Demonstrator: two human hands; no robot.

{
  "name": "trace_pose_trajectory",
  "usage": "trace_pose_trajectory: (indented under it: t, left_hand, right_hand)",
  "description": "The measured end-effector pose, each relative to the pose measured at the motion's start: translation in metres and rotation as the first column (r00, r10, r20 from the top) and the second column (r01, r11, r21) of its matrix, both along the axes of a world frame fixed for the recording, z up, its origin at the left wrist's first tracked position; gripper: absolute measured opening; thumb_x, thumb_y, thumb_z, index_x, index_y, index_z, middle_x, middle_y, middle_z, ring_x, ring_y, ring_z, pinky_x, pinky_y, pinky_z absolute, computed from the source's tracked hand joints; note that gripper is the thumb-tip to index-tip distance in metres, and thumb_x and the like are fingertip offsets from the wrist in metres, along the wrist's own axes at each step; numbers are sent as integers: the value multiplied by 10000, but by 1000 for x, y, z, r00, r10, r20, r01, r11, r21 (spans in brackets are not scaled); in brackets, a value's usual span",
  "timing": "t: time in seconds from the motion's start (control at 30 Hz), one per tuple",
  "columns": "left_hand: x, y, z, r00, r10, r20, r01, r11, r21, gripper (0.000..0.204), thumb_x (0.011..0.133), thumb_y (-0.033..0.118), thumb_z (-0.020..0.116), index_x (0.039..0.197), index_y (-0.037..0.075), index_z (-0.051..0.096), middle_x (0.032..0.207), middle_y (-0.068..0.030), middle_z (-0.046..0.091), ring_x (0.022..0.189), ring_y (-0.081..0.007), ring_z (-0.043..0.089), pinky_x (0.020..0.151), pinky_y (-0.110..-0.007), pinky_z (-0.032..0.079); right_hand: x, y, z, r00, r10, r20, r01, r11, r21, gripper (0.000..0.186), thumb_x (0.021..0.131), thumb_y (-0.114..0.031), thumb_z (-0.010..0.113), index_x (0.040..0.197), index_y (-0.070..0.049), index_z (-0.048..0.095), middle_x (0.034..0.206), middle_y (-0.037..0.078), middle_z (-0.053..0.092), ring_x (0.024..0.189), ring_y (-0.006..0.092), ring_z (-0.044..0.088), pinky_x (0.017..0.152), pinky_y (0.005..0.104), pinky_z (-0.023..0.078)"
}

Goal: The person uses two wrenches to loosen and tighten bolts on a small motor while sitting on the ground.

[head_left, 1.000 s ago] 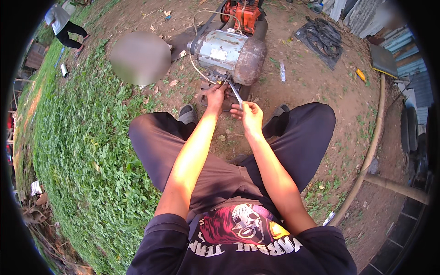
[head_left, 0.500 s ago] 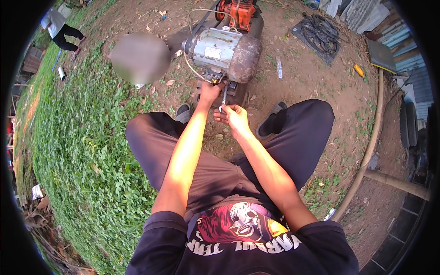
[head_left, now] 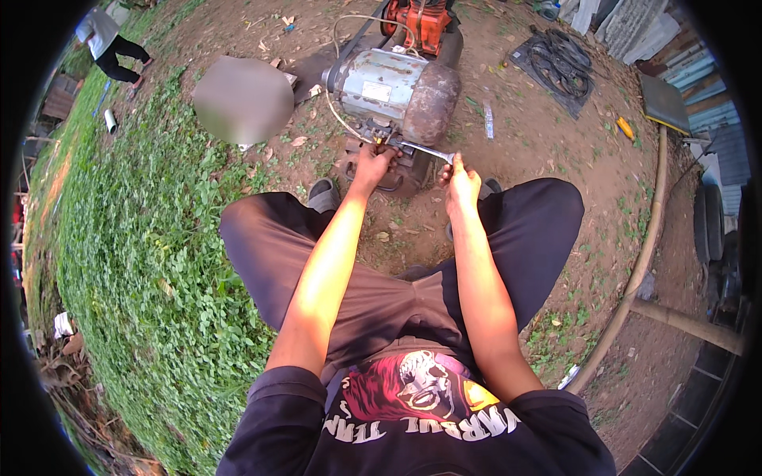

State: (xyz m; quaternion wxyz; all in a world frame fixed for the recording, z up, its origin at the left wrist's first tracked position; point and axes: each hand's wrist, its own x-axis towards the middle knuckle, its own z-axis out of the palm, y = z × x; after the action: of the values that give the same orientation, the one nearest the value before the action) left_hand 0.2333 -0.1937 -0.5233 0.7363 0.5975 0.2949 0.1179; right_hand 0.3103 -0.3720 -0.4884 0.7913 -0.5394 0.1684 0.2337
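Observation:
A worn grey-blue electric motor (head_left: 379,83) with a rusty end cover lies in front of me. At its near side is an uncovered terminal area (head_left: 379,133) with a pale cable running to it. My left hand (head_left: 375,164) is closed there, fingertips pressed together beside the terminals; what they pinch is too small to make out. A silver wrench (head_left: 429,150) reaches from the terminals out to the right, its far head hidden among the parts and my fingers. My right hand (head_left: 462,182) grips the wrench's near end between thumb and fingers.
Behind the motor stands an orange-red compressor pump (head_left: 423,28), with a black belt (head_left: 359,38) at the left. Black coiled hose or cable (head_left: 557,63) lies on a sheet to the right. A yellow object (head_left: 625,128) lies on the dirt. A person (head_left: 111,47) is at the far left.
The wrench has swung from pointing towards me to pointing right. My right hand has moved right and slightly forward with its end; my left hand stays by the terminals.

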Motion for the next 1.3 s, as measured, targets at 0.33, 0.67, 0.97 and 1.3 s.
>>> trace_pose_trajectory:
  t: [0.33,0.67,0.97,1.3]
  left_hand:
    - [5,-12,15,988,153,32,-152,988,-17,132,849,78,586,798,-28,647,664,-50,637,496,-92,506,453,-257,379]
    - [12,-15,18,971,236,40,-226,958,-175,194,864,164,586,736,25,629,570,-13,543,471,-100,455,456,-259,344]
    - [7,-16,0,983,179,42,-184,965,186,164,836,121,592,743,-6,637,604,-36,595,488,-102,487,448,-257,343]
    - [14,-23,17,953,303,-23,-302,933,-197,148,869,149,586,776,45,636,601,-9,569,507,-92,498,460,-237,380]
  right_hand:
    - [-15,22,1,953,-137,269,123,990,70,260,951,-260,553,853,-30,485,642,34,555,487,95,489,443,240,418]
    - [-37,13,-4,969,-101,226,100,995,18,238,970,-254,509,927,-26,457,681,56,590,505,104,521,478,260,463]
    - [-20,16,-8,984,-112,142,110,994,23,293,977,-291,492,944,-5,544,672,41,584,499,101,502,458,257,434]
    - [-19,19,-15,999,-29,43,25,995,95,292,954,-291,542,972,-4,592,680,36,593,519,101,517,478,259,451]
